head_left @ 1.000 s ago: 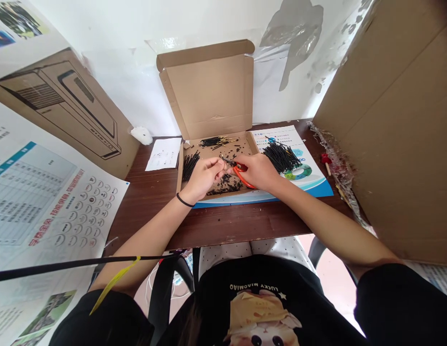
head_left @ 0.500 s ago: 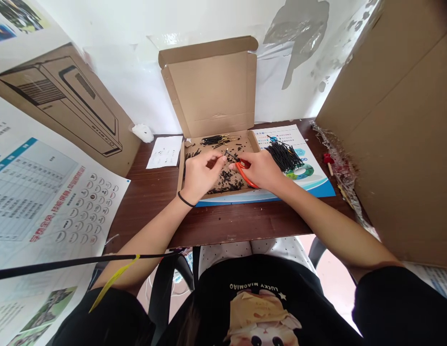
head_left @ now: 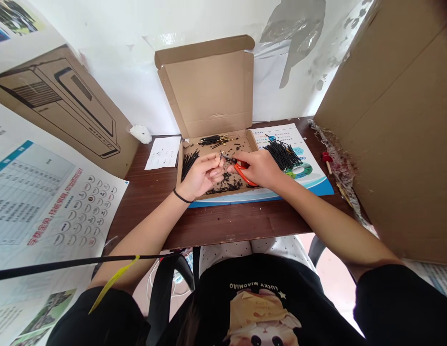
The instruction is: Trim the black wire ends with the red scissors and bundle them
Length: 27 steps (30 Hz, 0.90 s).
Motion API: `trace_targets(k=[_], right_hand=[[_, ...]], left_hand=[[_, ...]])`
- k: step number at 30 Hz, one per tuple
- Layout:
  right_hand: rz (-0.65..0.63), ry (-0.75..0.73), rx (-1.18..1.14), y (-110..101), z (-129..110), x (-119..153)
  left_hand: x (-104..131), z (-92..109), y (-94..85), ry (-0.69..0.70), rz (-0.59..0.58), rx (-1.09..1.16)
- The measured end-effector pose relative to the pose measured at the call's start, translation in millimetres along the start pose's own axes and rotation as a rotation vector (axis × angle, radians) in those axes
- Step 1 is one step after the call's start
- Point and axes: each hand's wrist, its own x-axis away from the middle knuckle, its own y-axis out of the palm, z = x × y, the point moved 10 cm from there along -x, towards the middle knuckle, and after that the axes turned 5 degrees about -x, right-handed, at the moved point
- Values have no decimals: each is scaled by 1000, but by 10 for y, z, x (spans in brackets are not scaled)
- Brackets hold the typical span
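My left hand point(head_left: 201, 178) pinches a short black wire point(head_left: 222, 154) between thumb and fingertips, its other fingers loosely curled. In my right hand point(head_left: 261, 167) is a pair of orange-handled cutters point(head_left: 245, 175), their dark jaws pointing left at the wire; whether they touch it I cannot tell. Both hands are over an open cardboard box point(head_left: 205, 91). Inside it lie a bundle of black wires with gold-coloured ends point(head_left: 213, 140), more black wires point(head_left: 189, 162) along the left side, and scattered black scraps point(head_left: 228, 183). A larger pile of black wires point(head_left: 283, 154) lies right of the box.
A printed sheet point(head_left: 317, 185) lies under the box and the pile. A small white paper point(head_left: 163, 153) and a white lump point(head_left: 140, 133) are to the left. Tall cardboard stands on both sides; crumpled plastic point(head_left: 340, 175) and a red object point(head_left: 326, 157) lie right. A black cable point(head_left: 75, 262) crosses my left arm.
My left hand has turned, showing more of the palm with fingers loosened, and the wire has shifted slightly left. My right hand keeps the cutters, moved a little left.
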Motion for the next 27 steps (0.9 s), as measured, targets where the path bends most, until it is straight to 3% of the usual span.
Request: trace_targets(k=[3, 5, 8, 14, 20, 23, 27], right_hand=[[0, 90, 40, -1, 43, 9], [-6, 124, 51, 6, 58, 17], [-16, 119, 78, 20, 59, 20], [-31, 22, 66, 33, 5, 12], [-44, 0, 47, 24, -16, 8], [-24, 10, 59, 3, 6, 6], [21, 92, 74, -39, 72, 17]], left_hand=[[62, 280, -203, 248, 274, -339], [118, 395, -226, 335, 369, -514], [91, 325, -203, 269, 314, -481], [16, -29, 1, -60, -16, -15], [36, -89, 100, -148, -105, 122], [25, -86, 82, -136, -83, 95], [34, 149, -121, 115, 180, -238]])
